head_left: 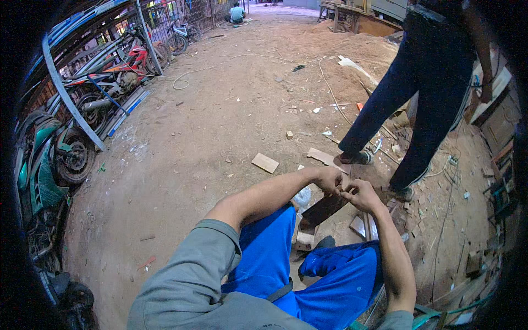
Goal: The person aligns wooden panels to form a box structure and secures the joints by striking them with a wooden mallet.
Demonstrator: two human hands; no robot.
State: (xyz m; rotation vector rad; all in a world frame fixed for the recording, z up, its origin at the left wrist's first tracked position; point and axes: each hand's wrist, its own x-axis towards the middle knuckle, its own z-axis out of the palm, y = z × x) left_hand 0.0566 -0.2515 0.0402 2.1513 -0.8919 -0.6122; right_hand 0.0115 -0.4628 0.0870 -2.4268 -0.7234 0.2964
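My left hand (329,180) and my right hand (360,194) meet in front of my knees, with bent fingers pinched close together. Something small and pale shows between them, too small to name. Just below the hands a dark brown board (325,209) slants down toward my legs. Its lower end is by a pale wood block (304,240). A light wooden strip (323,157) lies on the ground beyond my hands. Beside my left knee is a whitish, clear plastic bag-like thing (302,197), partly hidden by my forearm.
Another person (421,88) in dark trousers stands close at the right. A flat piece of wood (265,163) lies left of my hands. Motorcycles (126,77) line the left side, near a metal post. A cable (330,91) runs across the dirt, and wood scraps are scattered around.
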